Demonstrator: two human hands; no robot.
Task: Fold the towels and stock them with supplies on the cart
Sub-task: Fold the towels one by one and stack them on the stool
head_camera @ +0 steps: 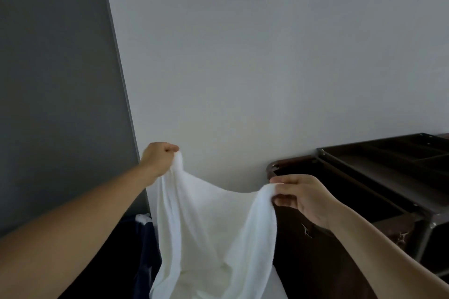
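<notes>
The left hand (159,160) is clenched on one top corner of a white towel (213,233), and the right hand (300,198) pinches the other corner between thumb and fingers, a little lower than the left. The towel hangs between the two hands with its upper edge sagging in a curve, and its loose body drops below them out of the bottom of the view, bunched and creased rather than flat. No fold shows in it yet, so the folding of this towel appears to be at its start. Just beyond and to the right of the right hand stands the dark cart (379,177); its top tray looks bare in the part visible, so stocking seems not yet begun, though its lower shelves cannot be seen.
</notes>
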